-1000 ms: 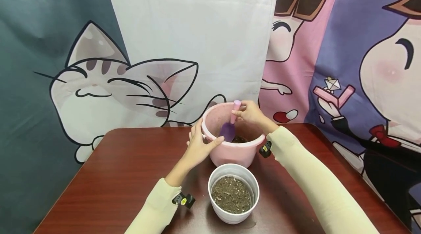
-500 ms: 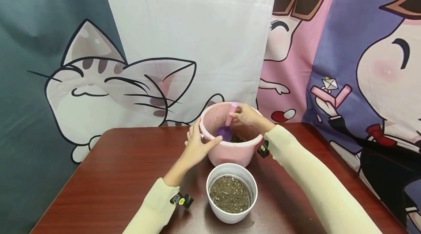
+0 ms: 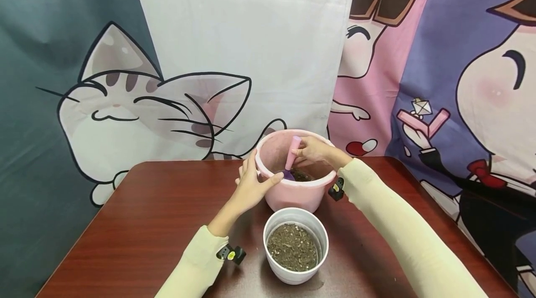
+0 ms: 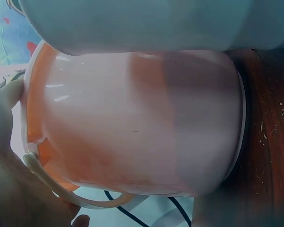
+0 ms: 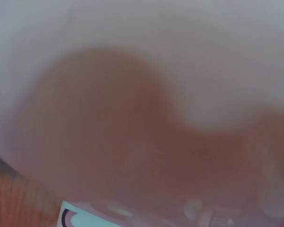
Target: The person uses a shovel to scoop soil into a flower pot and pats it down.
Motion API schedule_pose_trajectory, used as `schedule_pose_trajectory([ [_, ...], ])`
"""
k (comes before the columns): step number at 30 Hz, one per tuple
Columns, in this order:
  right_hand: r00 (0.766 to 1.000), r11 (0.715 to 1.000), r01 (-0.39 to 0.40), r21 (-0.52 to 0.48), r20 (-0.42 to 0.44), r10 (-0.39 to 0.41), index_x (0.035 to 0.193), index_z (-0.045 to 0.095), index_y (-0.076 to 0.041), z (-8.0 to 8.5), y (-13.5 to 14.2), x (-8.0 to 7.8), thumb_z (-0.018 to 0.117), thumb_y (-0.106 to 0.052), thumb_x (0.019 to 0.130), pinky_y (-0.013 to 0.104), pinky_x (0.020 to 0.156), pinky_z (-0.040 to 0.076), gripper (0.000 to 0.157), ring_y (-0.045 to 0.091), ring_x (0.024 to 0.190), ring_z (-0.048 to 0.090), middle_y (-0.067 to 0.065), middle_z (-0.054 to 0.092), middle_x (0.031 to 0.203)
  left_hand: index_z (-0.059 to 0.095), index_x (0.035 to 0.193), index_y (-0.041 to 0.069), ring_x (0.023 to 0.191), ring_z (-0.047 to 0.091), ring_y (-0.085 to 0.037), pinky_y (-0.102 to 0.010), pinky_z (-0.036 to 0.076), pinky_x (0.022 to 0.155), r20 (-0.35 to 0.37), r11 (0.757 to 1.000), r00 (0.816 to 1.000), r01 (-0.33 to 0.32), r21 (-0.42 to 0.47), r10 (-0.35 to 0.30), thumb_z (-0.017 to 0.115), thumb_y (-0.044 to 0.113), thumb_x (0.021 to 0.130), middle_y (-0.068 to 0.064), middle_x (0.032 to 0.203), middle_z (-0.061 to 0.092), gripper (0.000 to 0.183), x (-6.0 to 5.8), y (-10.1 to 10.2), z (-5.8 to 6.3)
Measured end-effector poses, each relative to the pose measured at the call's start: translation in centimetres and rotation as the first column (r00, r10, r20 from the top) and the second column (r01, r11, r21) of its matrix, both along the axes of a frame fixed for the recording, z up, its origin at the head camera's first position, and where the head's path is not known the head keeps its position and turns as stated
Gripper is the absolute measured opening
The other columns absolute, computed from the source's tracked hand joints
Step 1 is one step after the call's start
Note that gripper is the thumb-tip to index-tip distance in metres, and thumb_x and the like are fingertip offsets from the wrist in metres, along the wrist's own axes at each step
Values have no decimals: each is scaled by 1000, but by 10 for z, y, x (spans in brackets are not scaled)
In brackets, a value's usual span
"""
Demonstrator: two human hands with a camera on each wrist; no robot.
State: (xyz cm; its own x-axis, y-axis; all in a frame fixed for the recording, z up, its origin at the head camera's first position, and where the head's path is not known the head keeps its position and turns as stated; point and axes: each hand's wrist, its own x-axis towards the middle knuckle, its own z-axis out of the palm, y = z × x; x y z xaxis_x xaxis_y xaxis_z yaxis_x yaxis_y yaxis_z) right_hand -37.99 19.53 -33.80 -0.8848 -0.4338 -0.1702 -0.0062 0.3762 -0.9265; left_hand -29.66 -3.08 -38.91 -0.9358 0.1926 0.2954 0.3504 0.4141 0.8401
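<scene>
A pink bucket with dark soil at its bottom stands at the far side of the table. My left hand holds its left rim, thumb over the front edge and fingers along the outside. In the left wrist view, the bucket's carrying handle hangs beside that hand. Inside the bucket's mouth, my right hand grips the pink handle of a small trowel. Its purple blade points down into the bucket, mostly hidden behind the front rim. The right wrist view shows mainly the blurred bucket wall.
Directly in front of the bucket stands a white pot, part filled with brown soil. The red-brown table ends at a printed cloth backdrop behind the bucket. Tiny crumbs lie on the tabletop in the left wrist view.
The trowel has gone lower into the bucket with my right hand, and its purple blade has dropped mostly out of sight. My left hand stays on the rim.
</scene>
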Motion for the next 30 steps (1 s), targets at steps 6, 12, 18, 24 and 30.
schedule_pose_trajectory([
  [6, 991, 991, -129, 45, -38, 131, 111, 56, 26, 4, 3, 0, 43, -2, 105, 55, 97, 45, 31, 48, 110, 61, 39, 63, 109, 9, 160, 14, 137, 21, -35, -66, 9, 103, -22, 999, 1000, 11, -30, -12, 69, 61, 84, -16, 155, 25, 108, -2, 1, 0],
  [12, 987, 987, -149, 60, -46, 152, 110, 57, 24, 3, 5, 1, 43, -2, 105, 55, 96, 45, 30, 45, 108, 63, 37, 65, 107, 9, 159, 13, 138, 21, -36, -65, 9, 102, -30, 999, 999, 19, -43, -20, 66, 65, 83, -16, 157, 24, 109, -3, 0, -1],
  [18, 989, 987, -138, 78, -34, 141, 111, 55, 22, 5, 4, 2, 43, -3, 105, 52, 94, 48, 29, 48, 109, 61, 37, 64, 108, 8, 159, 12, 139, 21, -34, -66, 10, 103, -32, 998, 999, 22, -54, -24, 63, 71, 83, -15, 158, 23, 111, -3, -1, 0],
  [24, 990, 988, -140, 59, -20, 141, 116, 48, 17, 4, 4, 1, 43, -1, 104, 53, 94, 48, 22, 45, 106, 64, 37, 58, 120, 10, 159, 10, 137, 23, -36, -64, 13, 101, -49, 999, 999, 21, -41, -23, 65, 67, 83, -15, 157, 24, 109, -2, 0, 0],
  [30, 990, 988, -142, 64, 4, 142, 116, 48, 17, 5, 2, 2, 45, 1, 102, 55, 97, 45, 22, 39, 101, 66, 34, 58, 118, 10, 159, 10, 137, 24, -35, -63, 13, 100, -58, 999, 998, 15, -51, -18, 63, 69, 84, -15, 158, 24, 109, -2, -2, -2],
])
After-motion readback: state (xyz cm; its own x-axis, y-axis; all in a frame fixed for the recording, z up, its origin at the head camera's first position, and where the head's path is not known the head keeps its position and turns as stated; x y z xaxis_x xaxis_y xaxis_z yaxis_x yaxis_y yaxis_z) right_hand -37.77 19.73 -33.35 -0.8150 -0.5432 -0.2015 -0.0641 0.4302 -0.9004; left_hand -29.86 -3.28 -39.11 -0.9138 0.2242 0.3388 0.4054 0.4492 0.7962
